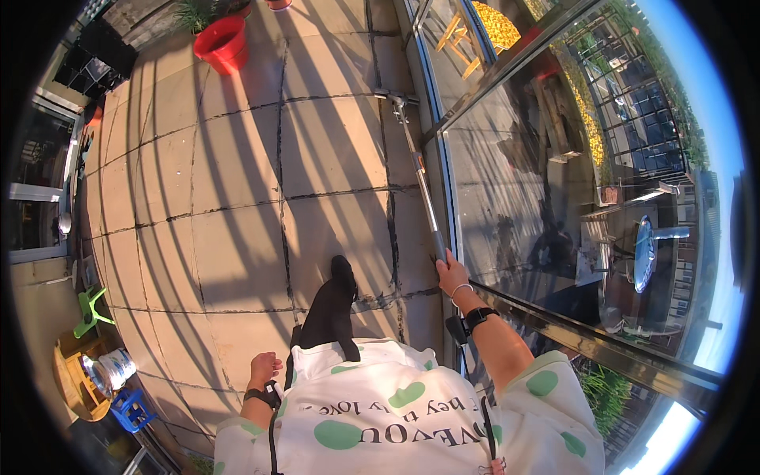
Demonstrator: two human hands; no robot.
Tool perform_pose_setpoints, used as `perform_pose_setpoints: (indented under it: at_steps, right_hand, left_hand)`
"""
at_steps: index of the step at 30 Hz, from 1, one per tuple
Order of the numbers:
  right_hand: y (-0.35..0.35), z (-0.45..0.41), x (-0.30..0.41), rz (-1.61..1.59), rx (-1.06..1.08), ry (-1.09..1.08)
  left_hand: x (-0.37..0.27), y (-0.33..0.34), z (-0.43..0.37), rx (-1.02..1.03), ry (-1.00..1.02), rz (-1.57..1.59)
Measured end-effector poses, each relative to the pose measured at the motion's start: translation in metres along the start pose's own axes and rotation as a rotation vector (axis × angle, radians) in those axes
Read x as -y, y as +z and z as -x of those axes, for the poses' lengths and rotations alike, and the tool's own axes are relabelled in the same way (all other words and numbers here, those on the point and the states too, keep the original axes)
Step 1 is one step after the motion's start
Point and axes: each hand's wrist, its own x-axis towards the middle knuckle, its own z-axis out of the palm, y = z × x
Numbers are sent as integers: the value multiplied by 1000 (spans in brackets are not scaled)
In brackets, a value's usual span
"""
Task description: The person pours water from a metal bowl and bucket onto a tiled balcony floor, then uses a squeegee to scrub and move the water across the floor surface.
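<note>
My right hand (pixel 452 275) grips the grey handle end of a long-handled window squeegee (pixel 426 199). Its metal pole slants away from me, and its T-shaped head lies near the paving beside the foot of a glazed wall. Next to the pole run the dark metal frame and a large glass pane (pixel 510 196) with reflections on it. My left hand (pixel 265 368) is held low beside my shirt, fingers curled in, with nothing visible in it.
Tan paving tiles (pixel 237 255) with striped shadows stretch ahead. A red plant pot (pixel 222 46) and black crates (pixel 95 56) stand at the far end. Along the left are a green stool (pixel 91 312), a wooden piece of furniture (pixel 74 380) and a blue stool (pixel 132 409).
</note>
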Motion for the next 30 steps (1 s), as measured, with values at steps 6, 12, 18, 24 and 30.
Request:
perform_pose_setpoints:
  at_steps: [6,12,18,24,30]
  right_hand:
    - [-46,-106,27,-121,-78,-86]
    - [-54,88,-31,-9,84,118]
    - [-65,227,-107,-2,272,300]
    - [-93,71,-25,-44,108,104]
    - [-128,-225,126,39,74,-25]
  left_hand:
    - [-80,9,1,-9,-43,65]
    - [-112,17,-14,7,5,168]
    - [-148,50,-14,47,-7,53]
    - [-206,79,-3,-61,132,-118]
    - [-248,91,9,-35,146,158]
